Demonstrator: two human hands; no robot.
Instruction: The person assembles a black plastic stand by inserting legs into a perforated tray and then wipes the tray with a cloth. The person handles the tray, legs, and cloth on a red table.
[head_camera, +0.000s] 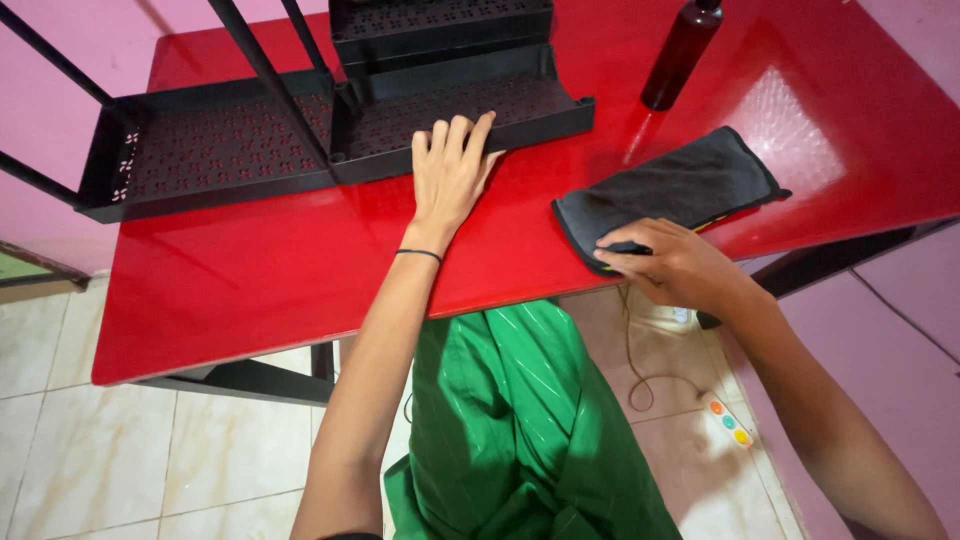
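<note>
I see right hand (672, 265) fingers pressed together, pinching the near corner of the cloth (668, 190); its long axis runs near-left to far-right on the table (250, 270). Left hand (450, 170) fingers together, flat, touching the empty rack (330, 130). Bottle (680, 55) upright behind the cloth.

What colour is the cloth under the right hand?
Dark grey, nearly black cloth, with a yellow edge peeking out beneath; head view shows it.

The left hand (450, 170) lies flat, palm down, fingers together and stretched forward, its forearm straight and a thin dark band at the wrist. The right hand (672, 264) is curled, fingers pinching, forearm angled inward.
</note>
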